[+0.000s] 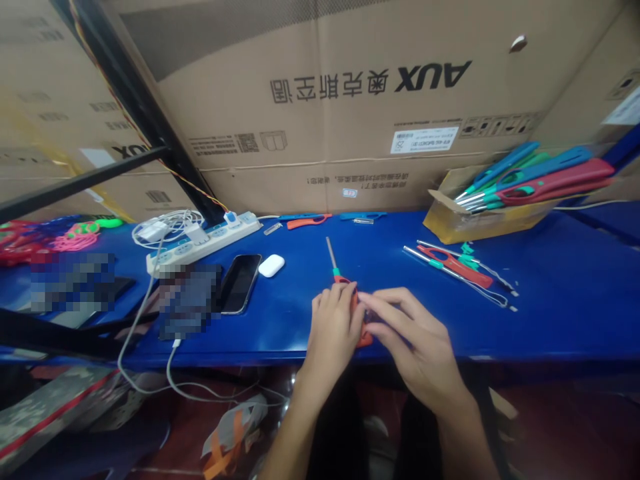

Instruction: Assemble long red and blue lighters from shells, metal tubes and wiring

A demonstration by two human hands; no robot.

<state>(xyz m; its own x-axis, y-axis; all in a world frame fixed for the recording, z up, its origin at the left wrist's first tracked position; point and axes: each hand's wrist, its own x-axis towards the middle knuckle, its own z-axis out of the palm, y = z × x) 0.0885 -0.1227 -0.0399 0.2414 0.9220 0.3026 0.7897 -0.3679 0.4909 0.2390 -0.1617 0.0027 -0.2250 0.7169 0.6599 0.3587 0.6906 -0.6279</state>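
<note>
Near the front edge of the blue table, my left hand [334,323] is closed around an orange-red long-nosed lighter [366,339]. Its metal tube and green collar point away from me. My right hand [413,333] pinches at the lighter's right side, with thumb and forefinger around a small dark, clear-looking part that I cannot make out well. Both hands cover most of the lighter's body. To the right lie metal lighter tubes [425,259] with wires, a red lighter shell half [465,268] and small green pieces [468,256].
A cardboard box [460,227] full of coloured lighters stands at the back right. Orange and blue shell pieces [309,222] lie along the rear. Left are a power strip [207,245], a phone [241,283], a white earbud case [272,266] and loose cables. A large carton [320,120] backs the table.
</note>
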